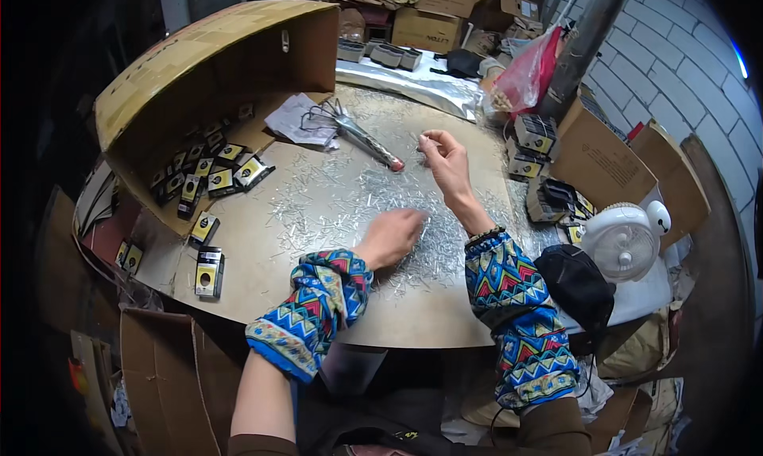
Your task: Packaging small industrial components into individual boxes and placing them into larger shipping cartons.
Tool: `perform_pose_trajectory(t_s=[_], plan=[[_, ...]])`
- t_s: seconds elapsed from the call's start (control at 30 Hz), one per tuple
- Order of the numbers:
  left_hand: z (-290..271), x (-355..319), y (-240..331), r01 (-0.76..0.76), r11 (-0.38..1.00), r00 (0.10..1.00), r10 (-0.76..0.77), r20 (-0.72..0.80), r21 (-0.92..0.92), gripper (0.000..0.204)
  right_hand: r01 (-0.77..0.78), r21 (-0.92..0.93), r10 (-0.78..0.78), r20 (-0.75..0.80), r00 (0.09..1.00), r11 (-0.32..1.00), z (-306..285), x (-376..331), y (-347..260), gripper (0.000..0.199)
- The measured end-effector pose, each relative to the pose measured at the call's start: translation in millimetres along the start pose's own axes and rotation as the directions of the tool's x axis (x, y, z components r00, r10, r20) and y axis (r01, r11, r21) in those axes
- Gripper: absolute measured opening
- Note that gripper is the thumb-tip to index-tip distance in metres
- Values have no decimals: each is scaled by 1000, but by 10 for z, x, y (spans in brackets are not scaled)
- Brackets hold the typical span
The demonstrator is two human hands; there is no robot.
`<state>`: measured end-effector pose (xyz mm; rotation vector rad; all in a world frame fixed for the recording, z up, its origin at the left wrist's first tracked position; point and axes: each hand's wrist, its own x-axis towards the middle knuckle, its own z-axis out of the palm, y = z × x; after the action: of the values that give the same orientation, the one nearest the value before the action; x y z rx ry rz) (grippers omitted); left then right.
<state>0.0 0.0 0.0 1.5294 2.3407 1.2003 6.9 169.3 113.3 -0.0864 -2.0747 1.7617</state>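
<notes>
Short thin shiny pins, like small nails, lie scattered in a broad heap over the tan tabletop. Low over the heap's middle is my left hand, its fingertips blurred and pointing away to the right. My right hand is raised at the heap's far right side, thumb and fingers pinched together. Something small and dark shows at its fingertips, too small to name. Left of that hand lies a grey tube-shaped tool with a red tip and bent black wires at its far end.
An open carton on its side at left holds several small black-and-yellow boxes; more boxes lie before it. Crumpled paper lies by its mouth. At right are stacked boxes, a black cap and a white fan.
</notes>
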Motion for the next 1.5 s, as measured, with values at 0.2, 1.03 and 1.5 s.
perform_pose_trajectory(t_s=[0.2,1.03,1.5], plan=[[-372,-387,135,181,792,983,-133,-123,583,25,219,-738,-23,266,964,638,-279,-588,473,45],[-239,-399,407,183,782,973,-232,7,595,49,160,-845,-122,113,986,511,-601,-1119,449,24],[-1423,-2231,62,837,345,526,-294,-798,425,68,507,-701,-397,335,855,501,72,-1816,313,34]])
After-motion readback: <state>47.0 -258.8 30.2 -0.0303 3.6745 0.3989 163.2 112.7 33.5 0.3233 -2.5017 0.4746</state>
